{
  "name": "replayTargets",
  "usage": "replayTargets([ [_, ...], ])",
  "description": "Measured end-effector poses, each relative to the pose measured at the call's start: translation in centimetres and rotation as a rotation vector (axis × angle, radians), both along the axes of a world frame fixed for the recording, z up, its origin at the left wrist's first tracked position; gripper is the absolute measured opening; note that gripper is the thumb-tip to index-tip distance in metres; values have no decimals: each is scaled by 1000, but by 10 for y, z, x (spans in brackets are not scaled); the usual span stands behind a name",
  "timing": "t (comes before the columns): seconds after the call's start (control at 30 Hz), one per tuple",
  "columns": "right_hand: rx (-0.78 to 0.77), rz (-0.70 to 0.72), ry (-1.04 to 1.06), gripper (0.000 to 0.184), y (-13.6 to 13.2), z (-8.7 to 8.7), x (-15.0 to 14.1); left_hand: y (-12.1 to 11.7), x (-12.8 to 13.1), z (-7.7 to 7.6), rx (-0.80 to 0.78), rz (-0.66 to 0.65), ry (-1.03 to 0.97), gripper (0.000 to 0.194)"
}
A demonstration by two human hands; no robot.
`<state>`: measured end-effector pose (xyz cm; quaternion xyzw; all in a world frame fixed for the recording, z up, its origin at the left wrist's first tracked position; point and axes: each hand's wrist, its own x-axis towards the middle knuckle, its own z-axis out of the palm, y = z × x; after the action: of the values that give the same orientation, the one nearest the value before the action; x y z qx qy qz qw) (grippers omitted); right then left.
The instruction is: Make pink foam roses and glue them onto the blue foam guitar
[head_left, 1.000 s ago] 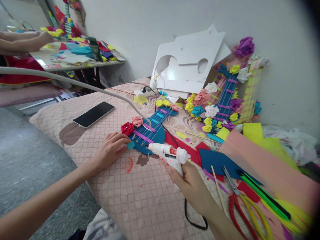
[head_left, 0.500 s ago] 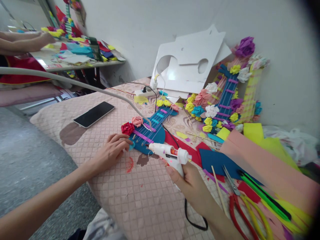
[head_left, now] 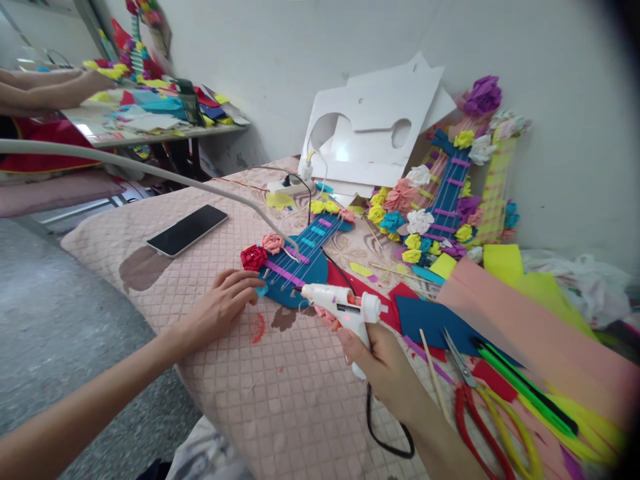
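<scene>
My right hand point(head_left: 373, 357) is wrapped round the handle of a white hot glue gun point(head_left: 347, 308). Its dark nozzle points left, at the lower edge of a small blue paper guitar point(head_left: 313, 270) on the table. Purple and light blue strips and thin strings cross the guitar. A red paper rose point(head_left: 253, 257) and a pink paper rose point(head_left: 273, 243) sit at its left edge. My left hand point(head_left: 227, 300) lies palm down with fingers stretched out, fingertips at the guitar's lower left edge beside a light blue paper bit point(head_left: 262, 290). A pink paper piece point(head_left: 326, 316) is partly hidden behind the gun.
A phone point(head_left: 188, 230) lies at left; a white cable point(head_left: 200, 180) arches across the view. Scissors point(head_left: 470, 380), a green cutter point(head_left: 530, 390) and coloured paper point(head_left: 530, 313) lie at right. Behind stand a flowered guitar point(head_left: 450, 193) and white boards point(head_left: 370, 127). Another person's arms point(head_left: 55, 90) reach over a far table.
The glue gun has shifted slightly right and levelled a little, showing more of the pink paper piece behind it. My left hand stays at the guitar's edge. The whole view has shifted slightly.
</scene>
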<state>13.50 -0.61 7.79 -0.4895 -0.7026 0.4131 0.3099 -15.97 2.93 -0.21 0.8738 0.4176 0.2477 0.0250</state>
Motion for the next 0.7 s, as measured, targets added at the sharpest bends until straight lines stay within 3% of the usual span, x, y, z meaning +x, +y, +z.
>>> replayTargets([
  [0.37, -209, -19, 96, 40, -4, -2, 9, -5, -1, -2, 55, -60, 21, 20],
  [0.47, -322, -23, 220, 37, -2, -6, 11, -11, -3, 1, 106, -71, 48, 20],
  [0.57, -440, -34, 375, 34, -1, -10, 13, -21, 2, 4, 197, 9, -6, 20],
  [0.7, -524, -46, 563, 31, 2, -11, 16, -34, 28, 9, 159, 19, -128, 24],
])
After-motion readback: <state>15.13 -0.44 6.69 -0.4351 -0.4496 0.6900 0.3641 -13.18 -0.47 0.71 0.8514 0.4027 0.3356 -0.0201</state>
